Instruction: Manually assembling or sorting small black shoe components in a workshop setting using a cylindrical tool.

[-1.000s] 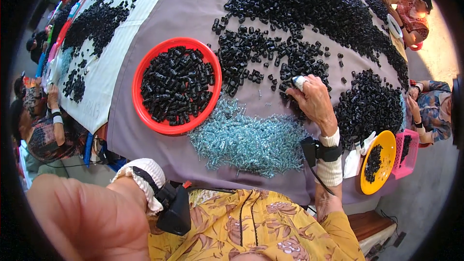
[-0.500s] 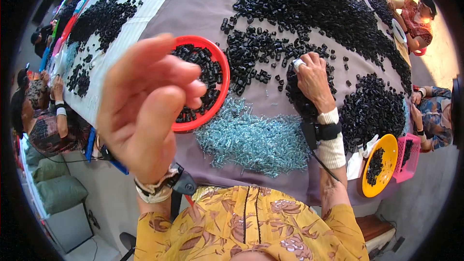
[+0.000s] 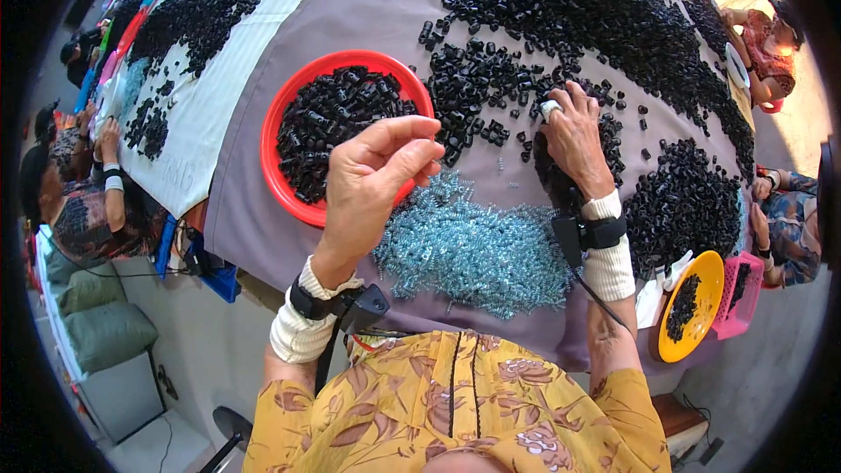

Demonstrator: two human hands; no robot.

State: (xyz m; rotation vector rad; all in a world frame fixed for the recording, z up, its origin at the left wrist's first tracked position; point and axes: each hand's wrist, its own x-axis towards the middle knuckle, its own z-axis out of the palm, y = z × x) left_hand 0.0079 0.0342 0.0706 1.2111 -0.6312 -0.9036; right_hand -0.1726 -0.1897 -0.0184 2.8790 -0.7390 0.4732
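Note:
Over the right edge of a round red basin (image 3: 273, 114) hangs my left hand (image 3: 363, 184), its thumb and fingers drawn together. Whatever may be between its fingertips is too small to make out. The basin holds many small black plastic cylinders (image 3: 333, 105). My right hand (image 3: 576, 140), with a white wrap on one finger, reaches down to loose black pieces (image 3: 609, 144). Its fingers are bent and their tips are partly hidden, so what they hold does not show. Between my forearms lies a heap of small pale blue coil springs (image 3: 473, 250).
Black pieces spread over the far part of the grey-covered table (image 3: 245, 219). To the right are another black heap (image 3: 683, 201), a tilted yellow plate (image 3: 708, 307) and a pink basket (image 3: 740, 302). Other people sit along both sides. Wrist devices with cables are strapped to my wrists.
My left hand has dropped from close before the camera to beside the red basin, its fingers closing together. My right hand stays at the black pieces. The view has shifted slightly.

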